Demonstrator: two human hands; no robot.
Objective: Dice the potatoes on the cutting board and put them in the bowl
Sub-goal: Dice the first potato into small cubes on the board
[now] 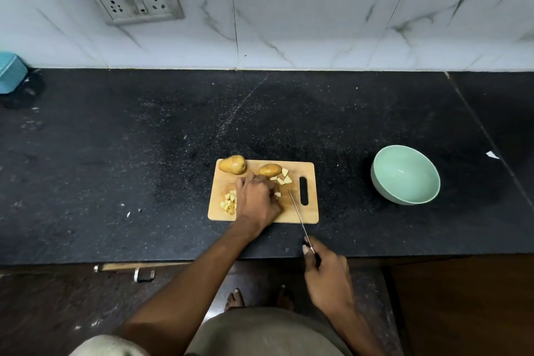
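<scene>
Potatoes: one whole and one part-cut at cutting board far edge; dice covered by curled left hand, grip unclear; knife gripped by right hand; bowl well apart, rightward.

Left hand reached forward, palm down, fingers curled under. Right hand drawn back, fingers gripping.

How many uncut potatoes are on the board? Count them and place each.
2. One potato sits at the board's far left corner; the other lies just right of it, beyond the left hand, which may hide more.
</scene>
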